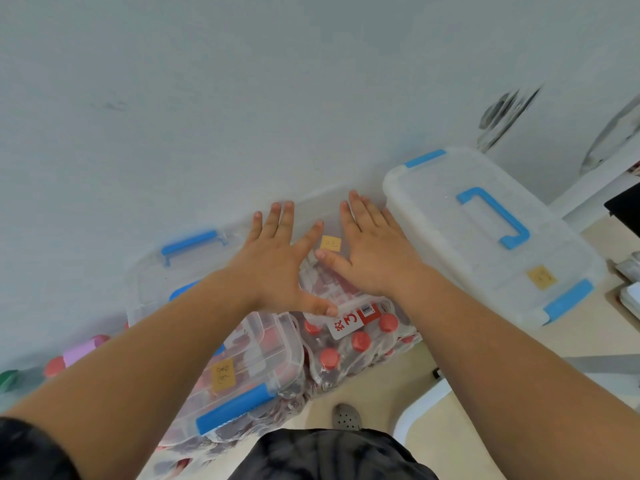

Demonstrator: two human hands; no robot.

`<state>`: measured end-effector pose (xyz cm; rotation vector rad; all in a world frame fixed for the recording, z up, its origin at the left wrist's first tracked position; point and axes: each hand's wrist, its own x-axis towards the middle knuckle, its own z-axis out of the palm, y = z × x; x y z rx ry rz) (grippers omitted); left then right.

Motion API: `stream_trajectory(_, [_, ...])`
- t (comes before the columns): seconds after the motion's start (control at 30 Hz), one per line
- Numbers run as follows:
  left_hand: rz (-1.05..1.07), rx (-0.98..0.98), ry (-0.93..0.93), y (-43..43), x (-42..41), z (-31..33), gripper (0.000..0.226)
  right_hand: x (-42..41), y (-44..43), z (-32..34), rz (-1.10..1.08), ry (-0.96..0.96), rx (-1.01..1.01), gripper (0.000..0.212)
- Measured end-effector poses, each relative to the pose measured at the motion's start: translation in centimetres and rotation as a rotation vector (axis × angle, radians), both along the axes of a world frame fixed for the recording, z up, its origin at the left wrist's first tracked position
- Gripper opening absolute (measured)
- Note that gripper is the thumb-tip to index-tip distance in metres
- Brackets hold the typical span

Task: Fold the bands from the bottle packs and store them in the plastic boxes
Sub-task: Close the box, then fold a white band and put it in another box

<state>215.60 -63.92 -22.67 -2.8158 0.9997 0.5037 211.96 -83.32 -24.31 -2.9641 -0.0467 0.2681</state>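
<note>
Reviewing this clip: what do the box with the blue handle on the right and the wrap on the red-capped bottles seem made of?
Frosted white rectangular box with blue handle: rigid plastic, semi-matt; it looks milky and translucent, with moulded rounded corners. Clear wrap round the red-capped bottles: thin glossy plastic film, probably shrink film; it wrinkles and shows the caps through.
</note>
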Motion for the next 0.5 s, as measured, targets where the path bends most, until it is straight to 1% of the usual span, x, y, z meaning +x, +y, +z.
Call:
stream_trajectory(0.13, [0.003,0.018,-0.033,-0.5,0.0,0.1,0.138,0.2,0.0,-0.2,-0.002,0.007,0.029,0.114])
stream_trajectory(0.23, [0.004,0.007,-0.034,-0.5,-0.1,0.1,0.138,0.3,0.0,0.0,-0.009,-0.004,0.073,0.116])
stream_trajectory(0.4, [-0.009,-0.041,0.014,-1.2,-0.1,-0.1,0.134,0.1,-0.5,0.7,-0.083,0.008,0.349,0.102])
stream_trajectory(0.5, [-0.019,-0.032,0.021,-2.0,0.1,-0.2,0.131,-0.6,-0.3,0.6,-0.11,-0.057,0.345,0.092])
